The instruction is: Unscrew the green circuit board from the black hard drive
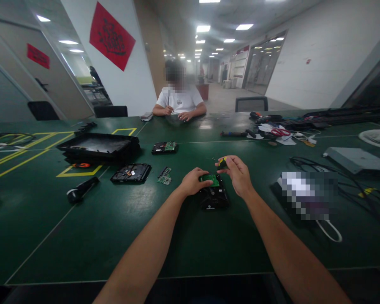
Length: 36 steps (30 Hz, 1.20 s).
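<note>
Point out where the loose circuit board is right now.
In the head view, the loose circuit board lies left of the left hand, just right of a black hard drive.

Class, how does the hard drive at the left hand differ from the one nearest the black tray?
The left hand touches the first drive; no hand touches the second drive. The first shows a green board on top; the second shows none. The first points forward, the second more sideways. Both look mostly black.
</note>
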### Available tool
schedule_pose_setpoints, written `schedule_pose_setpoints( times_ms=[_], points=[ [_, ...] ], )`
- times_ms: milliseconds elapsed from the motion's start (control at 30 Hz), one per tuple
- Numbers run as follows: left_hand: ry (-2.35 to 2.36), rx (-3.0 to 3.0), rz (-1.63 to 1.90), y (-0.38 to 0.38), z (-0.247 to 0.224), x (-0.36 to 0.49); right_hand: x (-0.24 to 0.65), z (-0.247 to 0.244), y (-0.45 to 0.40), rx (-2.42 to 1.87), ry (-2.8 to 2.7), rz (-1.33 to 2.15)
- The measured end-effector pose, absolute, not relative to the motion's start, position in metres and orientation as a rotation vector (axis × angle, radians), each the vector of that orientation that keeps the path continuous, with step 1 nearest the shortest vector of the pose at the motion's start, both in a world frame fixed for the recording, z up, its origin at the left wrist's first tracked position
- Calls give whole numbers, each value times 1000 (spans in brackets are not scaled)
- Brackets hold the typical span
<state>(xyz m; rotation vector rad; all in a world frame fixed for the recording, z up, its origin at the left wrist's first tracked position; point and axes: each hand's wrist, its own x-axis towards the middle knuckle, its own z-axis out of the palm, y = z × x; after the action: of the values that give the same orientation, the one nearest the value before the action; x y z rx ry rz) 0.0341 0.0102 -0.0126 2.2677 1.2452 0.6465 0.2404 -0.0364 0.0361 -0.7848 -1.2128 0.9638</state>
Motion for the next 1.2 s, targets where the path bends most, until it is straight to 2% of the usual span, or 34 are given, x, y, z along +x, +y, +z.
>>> schedule_pose_setpoints(
  times_ms=[200, 500, 1200],
  points=[
    [1245, 2263, 647, 10, -12, 34, 242, 39, -38, -912, -1310, 823],
    [1239, 2288, 650, 10, -13, 34, 242, 33, -34, -782, -1230, 984],
    [1221, 2281, 647, 10, -12, 35, 241, 37, -37, -815, -1248, 955]
  ],
)
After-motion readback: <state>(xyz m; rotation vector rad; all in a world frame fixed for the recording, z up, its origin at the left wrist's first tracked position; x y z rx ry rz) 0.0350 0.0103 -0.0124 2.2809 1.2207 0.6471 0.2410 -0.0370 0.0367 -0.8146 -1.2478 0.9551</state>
